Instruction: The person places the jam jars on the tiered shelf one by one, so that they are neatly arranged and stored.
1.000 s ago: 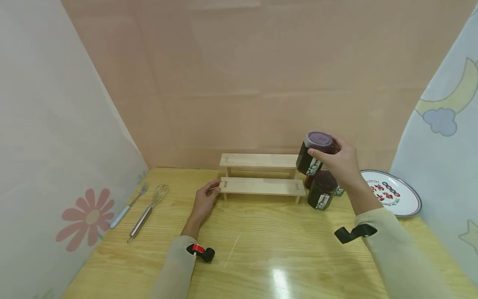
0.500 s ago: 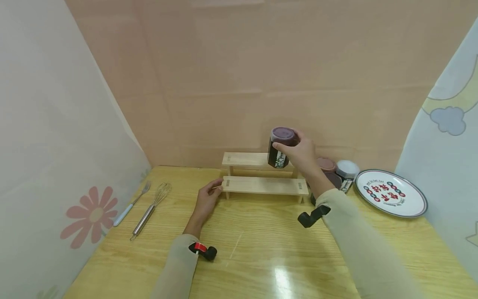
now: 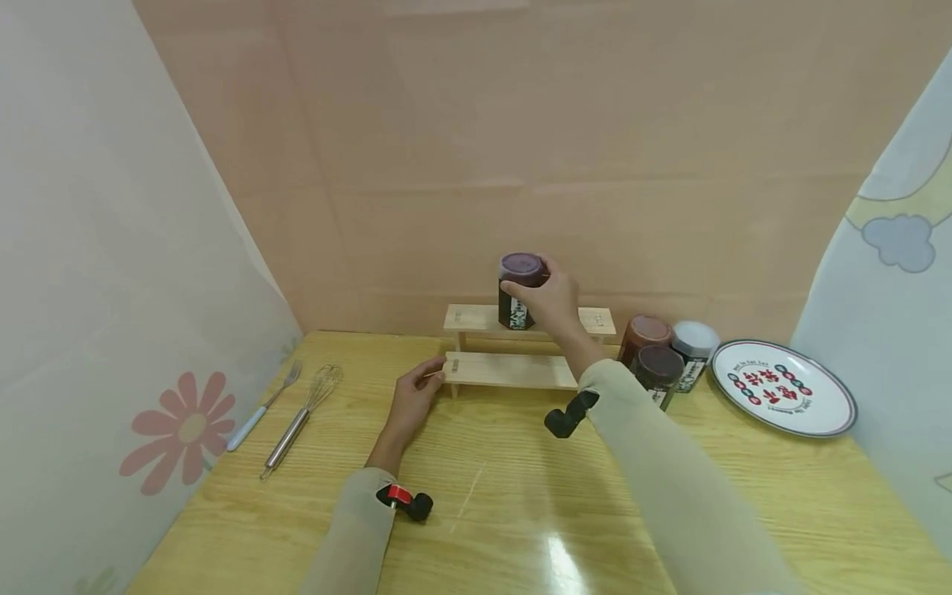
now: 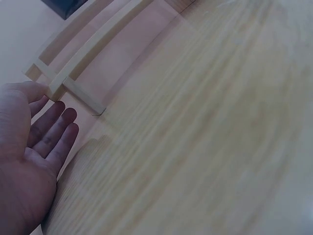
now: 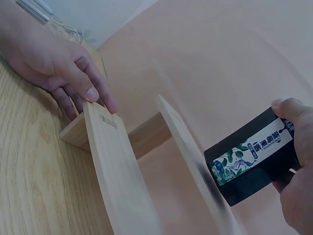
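A two-tier wooden shelf [image 3: 513,370] stands on the table near the back wall. At its left end my left hand [image 3: 411,401] pinches the lower board between thumb and fingers; the other fingers [image 4: 61,129] are spread below it. My right hand [image 3: 554,302] grips a dark jam jar [image 3: 515,310] with a purple lid, thumb on the near side and fingers round the far side. The jar is upright over the middle of the upper board [image 3: 598,320], its base close to the wood. In the right wrist view the jar's label [image 5: 252,154] shows blue berries and leaves.
Right of the shelf stand three more jars: a reddish-brown one [image 3: 649,330], a dark one [image 3: 659,372] and a white-lidded one [image 3: 695,343]. Beside them lies a white plate [image 3: 818,401] with red lettering. A fork [image 3: 260,409] and a whisk [image 3: 297,426] lie at the left.
My right hand has carried the jam jar left from above the other jars, and slightly down, to the upper board's middle. The left hand keeps its place on the shelf.
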`<action>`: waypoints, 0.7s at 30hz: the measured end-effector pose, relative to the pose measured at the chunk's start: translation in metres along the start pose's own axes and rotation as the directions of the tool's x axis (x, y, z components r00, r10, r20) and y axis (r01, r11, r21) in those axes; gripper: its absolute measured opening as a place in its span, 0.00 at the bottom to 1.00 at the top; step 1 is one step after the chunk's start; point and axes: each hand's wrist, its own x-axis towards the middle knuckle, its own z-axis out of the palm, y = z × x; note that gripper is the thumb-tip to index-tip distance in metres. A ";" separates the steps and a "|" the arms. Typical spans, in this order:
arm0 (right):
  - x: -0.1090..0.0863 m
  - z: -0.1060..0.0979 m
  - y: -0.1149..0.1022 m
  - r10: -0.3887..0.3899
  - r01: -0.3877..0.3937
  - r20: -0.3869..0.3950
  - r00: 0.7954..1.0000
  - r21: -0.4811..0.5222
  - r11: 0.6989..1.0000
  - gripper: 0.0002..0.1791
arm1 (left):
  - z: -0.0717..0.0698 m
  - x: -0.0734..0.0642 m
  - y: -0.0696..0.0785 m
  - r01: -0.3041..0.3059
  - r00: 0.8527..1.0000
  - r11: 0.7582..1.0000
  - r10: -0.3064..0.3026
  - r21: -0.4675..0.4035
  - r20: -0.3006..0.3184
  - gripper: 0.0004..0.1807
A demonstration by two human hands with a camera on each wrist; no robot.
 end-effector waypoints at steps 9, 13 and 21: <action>0.001 0.017 -0.004 0.011 -0.011 -0.048 0.999 -0.008 1.000 0.39 | -0.001 0.001 -0.001 -0.006 1.000 1.000 0.006 0.004 0.009 0.19; 0.002 0.020 -0.004 0.012 -0.014 -0.060 0.998 -0.020 1.000 0.40 | -0.001 0.002 -0.001 -0.012 1.000 1.000 0.012 -0.001 0.011 0.19; -0.001 0.019 -0.002 0.025 -0.026 -0.047 0.999 -0.027 0.999 0.41 | -0.002 0.000 0.000 -0.007 1.000 1.000 0.007 0.004 0.030 0.19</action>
